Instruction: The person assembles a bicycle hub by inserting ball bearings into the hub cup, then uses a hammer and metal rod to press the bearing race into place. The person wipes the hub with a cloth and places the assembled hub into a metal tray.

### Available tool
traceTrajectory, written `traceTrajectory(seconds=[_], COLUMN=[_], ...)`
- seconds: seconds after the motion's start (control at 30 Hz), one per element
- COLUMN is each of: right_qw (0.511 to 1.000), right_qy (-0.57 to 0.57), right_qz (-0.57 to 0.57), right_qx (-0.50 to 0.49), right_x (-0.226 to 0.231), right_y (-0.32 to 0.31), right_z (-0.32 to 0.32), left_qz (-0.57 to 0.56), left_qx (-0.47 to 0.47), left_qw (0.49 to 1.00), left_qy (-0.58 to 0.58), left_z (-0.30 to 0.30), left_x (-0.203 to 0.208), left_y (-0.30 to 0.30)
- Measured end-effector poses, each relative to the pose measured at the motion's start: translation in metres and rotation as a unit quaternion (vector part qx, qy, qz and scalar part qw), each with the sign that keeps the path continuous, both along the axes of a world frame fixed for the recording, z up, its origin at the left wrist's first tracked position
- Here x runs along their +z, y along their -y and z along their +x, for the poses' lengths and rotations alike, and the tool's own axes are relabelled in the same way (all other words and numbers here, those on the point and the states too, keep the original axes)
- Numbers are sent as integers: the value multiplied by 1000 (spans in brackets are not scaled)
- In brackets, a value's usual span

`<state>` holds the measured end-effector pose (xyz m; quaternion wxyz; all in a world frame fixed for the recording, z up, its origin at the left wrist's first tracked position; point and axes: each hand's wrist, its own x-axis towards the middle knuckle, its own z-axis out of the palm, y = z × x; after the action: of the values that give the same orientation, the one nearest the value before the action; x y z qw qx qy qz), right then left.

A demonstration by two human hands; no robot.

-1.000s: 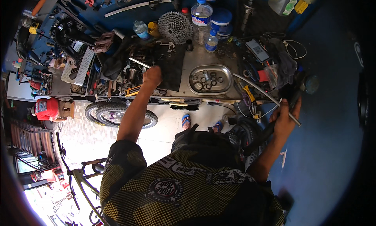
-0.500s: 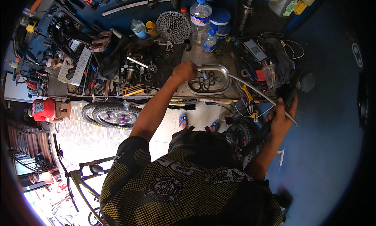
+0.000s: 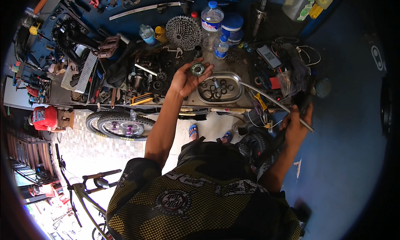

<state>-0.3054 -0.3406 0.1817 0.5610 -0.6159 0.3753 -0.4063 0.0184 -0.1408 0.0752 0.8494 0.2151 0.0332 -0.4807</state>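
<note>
My left hand (image 3: 186,82) is turned palm up over the bench, just left of the oval metal tray (image 3: 241,94). A round, shiny metal ring-shaped part (image 3: 197,69) rests on its fingers, held near the thumb. Several dark rings (image 3: 223,82) and a small cylindrical piece lie in the tray. My right hand (image 3: 296,124), at the right, has its fingers wrapped round a long silver metal rod (image 3: 266,96), whose far end reaches the tray's right rim. A dark, long shape passes by this hand toward a blurred round end (image 3: 323,88); I cannot tell whether it is gripped too.
Behind the tray stand water bottles (image 3: 211,25), a blue tub (image 3: 232,25) and a bicycle cassette (image 3: 184,33). Tools and parts crowd the bench's left. A phone (image 3: 269,57) and cables lie right. Bicycle wheels (image 3: 121,125) stand below the bench; a person in red (image 3: 45,117) is far left.
My left hand has lifted back from the tray's left side and turned palm up, showing the metal ring-shaped part. The right hand and rod have barely shifted.
</note>
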Motion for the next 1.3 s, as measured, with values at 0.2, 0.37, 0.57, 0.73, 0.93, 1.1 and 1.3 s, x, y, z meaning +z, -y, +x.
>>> traceTrajectory(seconds=[0.2, 0.37, 0.57, 0.73, 0.93, 1.1, 1.3], right_qw=[1000, 1000, 999, 999, 998, 997, 995], right_qy=[1, 6, 9, 4, -16, -23, -17], right_qz=[-2, -7, -9, -13, -49, -47, -29], right_qx=[24, 20, 40, 49, 34, 61, 95], right_x=[1, 1, -9, -11, -11, -2, -8], right_y=[-2, -7, -10, -12, -18, -31, -45], right_z=[7, 18, 18, 17, 23, 32, 45], left_qz=[-17, 33, 165, 492, 555, 530, 536], left_qx=[24, 45, 116, 73, 222, 142, 155], left_qw=[999, 997, 978, 779, 430, 468, 430], left_qy=[20, 53, 58, 381, 676, 693, 710], left_z=[-9, -13, -13, -18, 3, 20, 20], left_x=[12, 11, -32, -62, -67, -71, -86], left_y=[-10, -19, -49, -95, -151, -187, -191])
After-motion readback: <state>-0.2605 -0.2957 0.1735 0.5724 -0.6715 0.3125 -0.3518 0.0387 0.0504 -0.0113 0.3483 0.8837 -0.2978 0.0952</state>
